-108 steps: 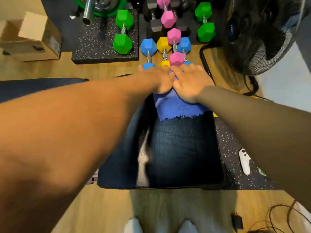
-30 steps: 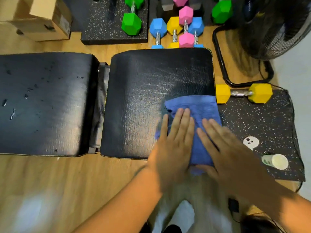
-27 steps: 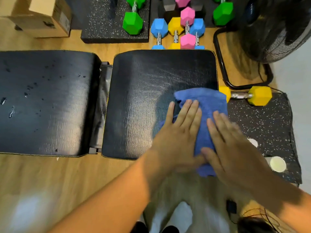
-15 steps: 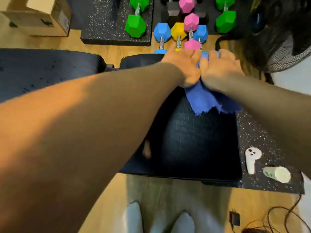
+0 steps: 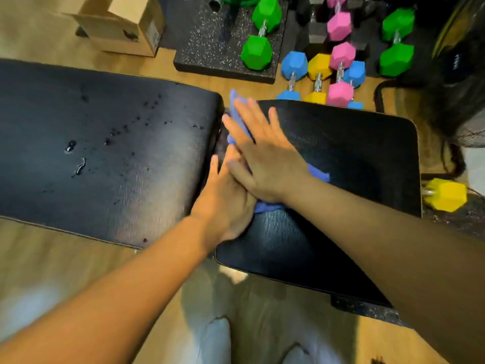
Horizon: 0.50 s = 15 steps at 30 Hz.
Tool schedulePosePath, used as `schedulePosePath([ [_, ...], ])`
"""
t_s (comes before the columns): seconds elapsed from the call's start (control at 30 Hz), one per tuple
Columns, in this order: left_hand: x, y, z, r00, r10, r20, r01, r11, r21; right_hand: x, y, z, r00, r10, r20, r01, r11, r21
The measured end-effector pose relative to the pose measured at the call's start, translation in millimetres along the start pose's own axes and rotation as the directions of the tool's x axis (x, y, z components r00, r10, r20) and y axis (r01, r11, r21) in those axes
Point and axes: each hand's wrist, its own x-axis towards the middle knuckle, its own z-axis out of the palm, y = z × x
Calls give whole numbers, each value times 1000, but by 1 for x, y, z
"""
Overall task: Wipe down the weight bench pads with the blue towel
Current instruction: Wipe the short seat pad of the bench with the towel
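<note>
Two black bench pads lie side by side: the long left pad (image 5: 110,153), dotted with water drops, and the squarer right pad (image 5: 349,164). The blue towel (image 5: 237,111) lies bunched over the gap between them, at the right pad's left edge, mostly hidden under my hands. My right hand (image 5: 265,153) presses flat on the towel with straight, spread fingers. My left hand (image 5: 225,200) lies just below it, its fingers tucked under my right palm and pressing the towel's near part; blue cloth shows at its right side.
Coloured hex dumbbells (image 5: 317,72) stand on the floor and on speckled mats (image 5: 210,46) behind the bench. A cardboard box (image 5: 123,24) sits at back left, a fan (image 5: 462,74) at right, a yellow dumbbell (image 5: 446,194) beside the right pad. My feet are at the bottom edge.
Both hands slid the towel from the right pad's far right corner across to its left edge, by the gap between the pads. The camera view swung left.
</note>
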Motion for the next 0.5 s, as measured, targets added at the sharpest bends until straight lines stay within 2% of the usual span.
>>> schedulePosePath([
  [0.07,-41,27,9,998,-56,-11,56,998,33,-27,-20,0,991,-118,58,114,991,67],
  [0.17,-90,57,21,977,-210,-31,193,940,-282,-74,-48,-2,972,-188,143,174,980,101],
  [0.3,-124,85,21,949,-306,-76,231,838,-495,-130,-68,-8,938,-279,208,261,959,108],
  [0.37,-130,96,12,884,-465,-51,345,722,-599,-148,-63,-12,954,-237,185,211,966,148],
  [0.4,-129,96,8,860,-506,-68,357,692,-628,-154,-58,-15,967,-200,160,179,974,138],
  [0.5,-111,79,0,856,-494,-154,296,712,-637,-169,-43,-23,988,-127,90,125,992,31],
])
